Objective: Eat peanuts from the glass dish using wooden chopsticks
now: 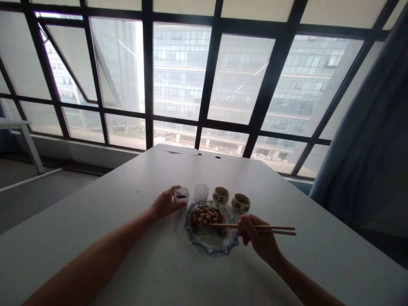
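My left hand [167, 202] is closed around the left side of a small translucent plastic cup [182, 194], which has some dark bits at its bottom. A pair of wooden chopsticks [277, 230] is gripped in my right hand [256, 236]. Their tips reach into a scalloped clear glass bowl [212, 246], among what look like peanuts [208, 216] mixed with darker pieces. The food is heaped toward the bowl's far side, and bare glass shows at the near side. Whether the tips pinch a piece is too small to tell.
Behind the bowl stand a second translucent cup [202, 192] and two round cream cups with dark characters, a left one [220, 196] and a right one [240, 204]. White paper [178, 150] lies at the table's far end. A blue curtain [360, 127] hangs at right.
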Available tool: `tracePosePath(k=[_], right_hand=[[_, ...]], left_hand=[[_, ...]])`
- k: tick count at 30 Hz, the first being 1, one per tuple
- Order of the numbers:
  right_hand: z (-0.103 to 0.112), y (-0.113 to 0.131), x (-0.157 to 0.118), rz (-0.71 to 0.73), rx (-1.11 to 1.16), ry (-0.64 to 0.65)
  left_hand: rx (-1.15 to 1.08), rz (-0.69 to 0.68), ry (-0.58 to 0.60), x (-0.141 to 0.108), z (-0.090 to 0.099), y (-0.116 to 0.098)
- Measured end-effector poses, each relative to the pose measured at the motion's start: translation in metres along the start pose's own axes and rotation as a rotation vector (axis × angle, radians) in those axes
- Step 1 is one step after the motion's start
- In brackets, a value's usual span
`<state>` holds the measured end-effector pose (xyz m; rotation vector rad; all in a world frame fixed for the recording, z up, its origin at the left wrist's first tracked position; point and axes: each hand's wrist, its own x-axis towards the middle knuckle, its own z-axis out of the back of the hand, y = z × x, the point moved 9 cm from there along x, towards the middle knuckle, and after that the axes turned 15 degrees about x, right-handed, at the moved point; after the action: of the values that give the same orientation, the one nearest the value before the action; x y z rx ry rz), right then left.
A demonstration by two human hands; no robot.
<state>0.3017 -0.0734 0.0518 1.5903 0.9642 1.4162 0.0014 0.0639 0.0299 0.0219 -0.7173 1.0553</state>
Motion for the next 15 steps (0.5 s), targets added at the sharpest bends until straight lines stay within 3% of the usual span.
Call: tracePosePath(k=[3,9,15], right_hand=[[0.008,-0.003,-0.008,0.093,-0.031,-0.053],[-0.011,0.008,-0.022,0.211,-0.174,0.099],[-0.007,0.016,-0.023,0.234,-0.108,-0.017]], left_hand=[[-0.004,-0.005,0.004,0.000,-0.003,0.003],[0.009,-0.027,0.009,0.001,-0.007,0.005],[-0.006,-0.056,-0.042,0.001,-0.003,0.002]])
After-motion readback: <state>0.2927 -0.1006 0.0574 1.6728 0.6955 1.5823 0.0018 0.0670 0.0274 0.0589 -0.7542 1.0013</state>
